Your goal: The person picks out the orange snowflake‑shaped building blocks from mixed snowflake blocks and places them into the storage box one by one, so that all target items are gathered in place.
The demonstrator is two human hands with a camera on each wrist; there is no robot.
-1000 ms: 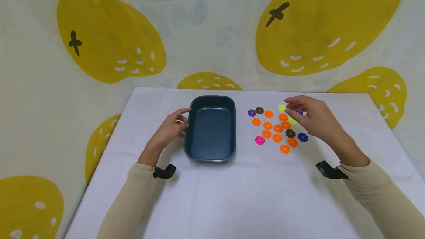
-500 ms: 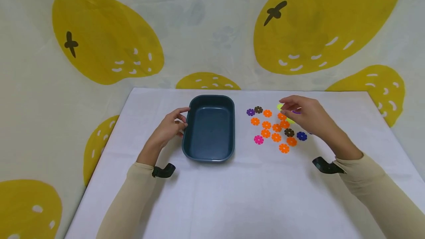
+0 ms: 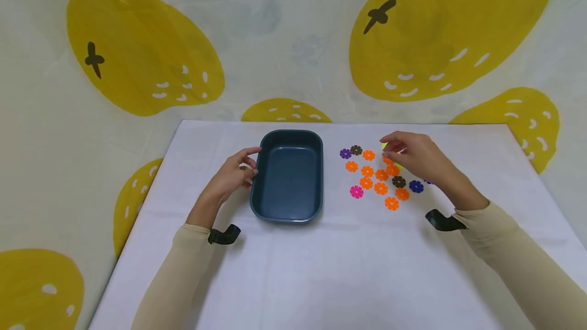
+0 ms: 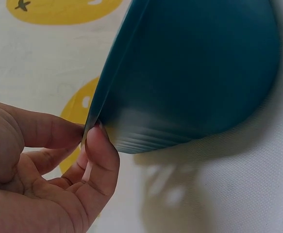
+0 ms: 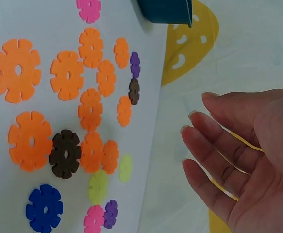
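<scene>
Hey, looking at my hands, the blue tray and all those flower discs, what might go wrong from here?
1. The left hand only pinches the tray's rim with thumb and fingertip; the wrist view suggests that edge is tilted up, so it may slip or slide.
2. The discs lie packed close, some touching, so the right hand, open above them, could nudge neighbours when picking one.
3. The discs are thin and flat on the white cloth, probably hard to lift, and the cloth may bunch.

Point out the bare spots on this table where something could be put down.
The white table is bare along its near edge, between the two sleeves below the blue tray. The tray's inside is bare too. It is crowded right of the tray, where flower discs cluster under the right hand. The left hand holds the tray's left rim.
</scene>
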